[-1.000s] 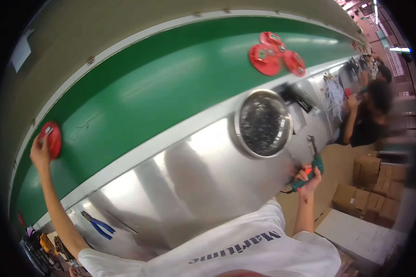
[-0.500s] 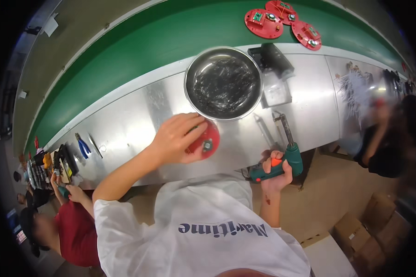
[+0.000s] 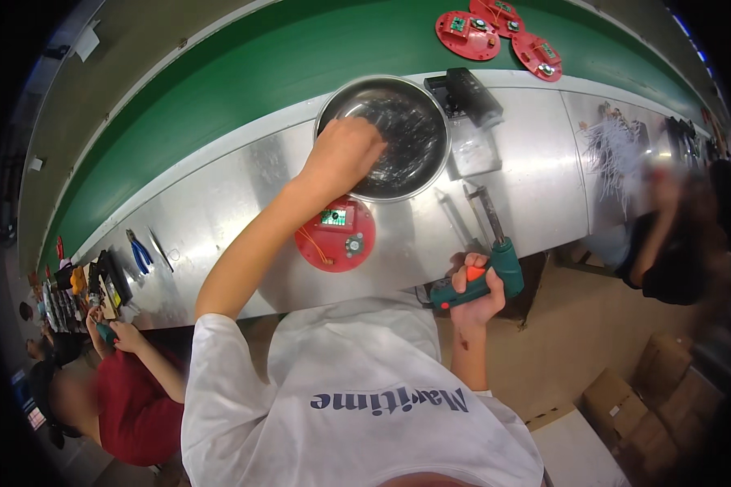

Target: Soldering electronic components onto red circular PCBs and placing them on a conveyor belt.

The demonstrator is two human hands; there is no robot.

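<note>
My left hand (image 3: 349, 156) reaches over the left rim of a round metal bowl (image 3: 440, 166), its fingers curled down among many small, dark, shiny pieces (image 3: 408, 134) that look like screws. What the fingertips hold, if anything, is hidden. Just below the bowl, a red round plate (image 3: 356, 262) lies on the bench with a green circuit board (image 3: 333, 217), thin wires and a small round part on it. In my right hand (image 3: 479, 297) is a green electric screwdriver (image 3: 508, 272) with an orange button, its long bit end pointing away over the bench.
Three more red plates (image 3: 468, 36) lie on the green belt behind. A black box-shaped item (image 3: 473, 96) and a clear container (image 3: 473, 150) stand right of the bowl. White wires (image 3: 613, 154) lie farther right; blue pliers (image 3: 140, 252) and tweezers at left. Co-workers sit on both sides.
My left hand has let go of the red plate, which now lies flat on the bench, and has moved up into the bowl. The right hand keeps its hold on the screwdriver.
</note>
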